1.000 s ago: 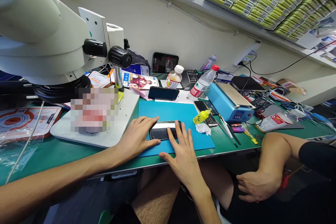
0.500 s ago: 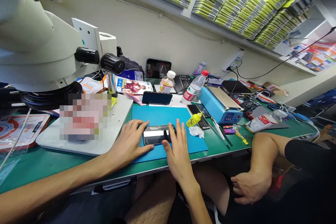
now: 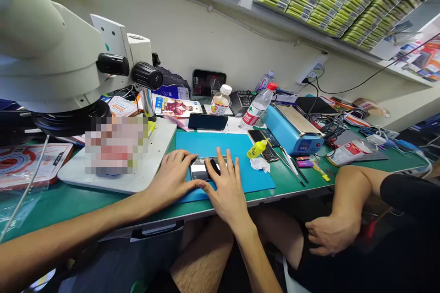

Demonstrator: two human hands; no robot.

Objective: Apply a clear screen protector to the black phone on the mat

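A dark smartphone (image 3: pixel 198 172) with a glossy, reflective face lies flat on the blue mat (image 3: pixel 220 141). My left hand (image 3: pixel 174 174) grips its left end, the forefinger at the upper corner and the thumb along the near edge. Over the phone's right part lies my right hand (image 3: pixel 227 192), its fingers spread and stretched out, hiding that end. The two thumbs meet at the near edge. Right of my right hand are a small yellow bottle (image 3: pixel 257 149) and a crumpled white tissue (image 3: pixel 260 165).
A microscope (image 3: pixel 65 68) stands on a white base (image 3: pixel 151 165) at the left. Behind the mat are another phone (image 3: pixel 208 122) and bottles. Tweezers (image 3: pixel 288 165) and a blue heating device (image 3: pixel 292 130) are to the right. A co-worker's arm (image 3: pixel 347 201) is at far right.
My right hand has slid left across the phone, covering more of it, and its thumb now meets my left thumb. My left hand still holds the phone's left end. The view has shifted slightly.
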